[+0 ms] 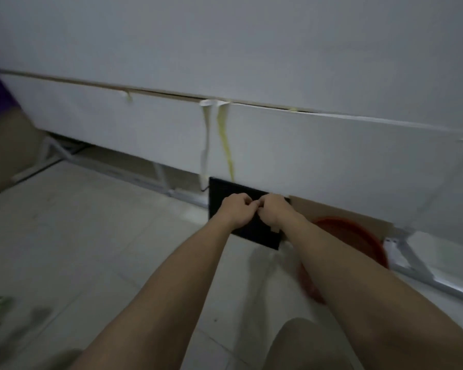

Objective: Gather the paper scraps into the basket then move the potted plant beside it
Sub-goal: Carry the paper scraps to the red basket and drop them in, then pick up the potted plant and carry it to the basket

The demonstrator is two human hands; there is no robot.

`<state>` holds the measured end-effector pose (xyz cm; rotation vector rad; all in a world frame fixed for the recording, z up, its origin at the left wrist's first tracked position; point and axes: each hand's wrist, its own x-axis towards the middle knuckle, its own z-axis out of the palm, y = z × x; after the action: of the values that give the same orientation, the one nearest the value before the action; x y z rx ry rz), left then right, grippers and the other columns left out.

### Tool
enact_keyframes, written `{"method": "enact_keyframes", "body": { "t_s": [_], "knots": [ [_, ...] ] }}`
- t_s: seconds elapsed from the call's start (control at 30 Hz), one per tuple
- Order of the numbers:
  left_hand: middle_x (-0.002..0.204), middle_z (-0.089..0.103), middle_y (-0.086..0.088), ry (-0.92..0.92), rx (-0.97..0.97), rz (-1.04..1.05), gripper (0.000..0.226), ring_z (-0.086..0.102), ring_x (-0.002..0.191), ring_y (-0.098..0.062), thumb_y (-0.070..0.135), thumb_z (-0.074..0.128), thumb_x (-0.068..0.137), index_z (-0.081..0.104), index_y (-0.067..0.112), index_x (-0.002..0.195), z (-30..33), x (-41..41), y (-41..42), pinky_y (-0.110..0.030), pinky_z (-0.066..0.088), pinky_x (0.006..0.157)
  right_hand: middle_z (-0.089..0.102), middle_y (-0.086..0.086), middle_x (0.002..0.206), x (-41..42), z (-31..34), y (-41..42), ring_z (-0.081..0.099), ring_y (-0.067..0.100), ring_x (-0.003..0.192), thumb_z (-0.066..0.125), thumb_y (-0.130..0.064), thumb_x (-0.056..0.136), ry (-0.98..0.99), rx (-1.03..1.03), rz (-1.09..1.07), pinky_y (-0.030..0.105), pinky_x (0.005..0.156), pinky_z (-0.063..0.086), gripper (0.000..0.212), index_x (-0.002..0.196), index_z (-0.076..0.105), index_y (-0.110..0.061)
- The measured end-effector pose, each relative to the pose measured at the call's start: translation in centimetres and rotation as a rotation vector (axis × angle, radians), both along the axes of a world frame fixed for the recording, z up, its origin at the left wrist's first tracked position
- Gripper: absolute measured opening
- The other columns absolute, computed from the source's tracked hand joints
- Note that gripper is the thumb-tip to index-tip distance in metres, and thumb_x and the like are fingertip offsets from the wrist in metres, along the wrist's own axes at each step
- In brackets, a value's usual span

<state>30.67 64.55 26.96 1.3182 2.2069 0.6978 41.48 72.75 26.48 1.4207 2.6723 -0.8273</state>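
Both hands, left hand [238, 209] and right hand [274, 212], are curled together over the black basket [254, 231], contents unclear; scraps are probably best pinched lightly at the edges.

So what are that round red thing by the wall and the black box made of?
The red basket looks like moulded plastic: an even colour and a smooth, slightly glossy rim. The black box has flat, matt faces with sharp edges, perhaps plastic or coated board; the dim picture leaves that open.
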Motion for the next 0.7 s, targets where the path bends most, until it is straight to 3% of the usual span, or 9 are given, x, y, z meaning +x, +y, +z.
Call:
{"method": "enact_keyframes", "body": {
  "t_s": [0.13,0.27,0.33,0.7],
  "knots": [
    [0.106,0.070,-0.007,0.021,-0.039,0.178,0.043,0.063,0.100,-0.026,0.050,0.049,0.092,0.069,0.014,0.105,-0.6,-7.0,-6.6,-0.033,0.048,0.080,0.068,0.010,0.111,-9.1,-1.2,-5.2,0.064,0.028,0.094,0.051,-0.018,0.090,-0.007,-0.001,0.190,0.039,0.081,0.056,0.027,0.110,0.068,-0.019],
    [0.118,0.068,-0.010,0.002,-0.049,0.403,0.045,0.059,0.111,-0.028,0.046,0.051,0.093,0.066,0.010,0.115,-2.2,-13.6,-15.7,-0.037,0.046,0.095,0.055,0.010,0.136,-17.4,-3.2,-11.8,0.056,0.029,0.119,0.049,-0.019,0.092,-0.032,-0.039,0.355,0.038,0.097,0.049,0.041,0.132,0.057,-0.019],
    [0.120,0.067,-0.011,-0.020,-0.069,0.533,0.046,0.058,0.112,-0.029,0.047,0.051,0.093,0.065,0.010,0.117,-3.4,-17.0,-21.4,-0.038,0.045,0.098,0.053,0.010,0.140,-21.7,-4.5,-16.3,0.053,0.028,0.124,0.049,-0.020,0.093,-0.050,-0.049,0.446,0.038,0.102,0.046,0.042,0.134,0.055,-0.019],
    [0.115,0.067,-0.011,-0.202,-0.074,1.023,0.050,0.061,0.104,-0.028,0.051,0.053,0.088,0.066,0.010,0.111,-11.4,-25.5,-47.7,-0.037,0.048,0.090,0.058,0.012,0.135,-35.5,-10.4,-40.3,0.055,0.029,0.122,0.050,-0.016,0.091,-0.114,-0.112,0.855,0.039,0.103,0.046,0.038,0.127,0.060,-0.015]
  ]
}}
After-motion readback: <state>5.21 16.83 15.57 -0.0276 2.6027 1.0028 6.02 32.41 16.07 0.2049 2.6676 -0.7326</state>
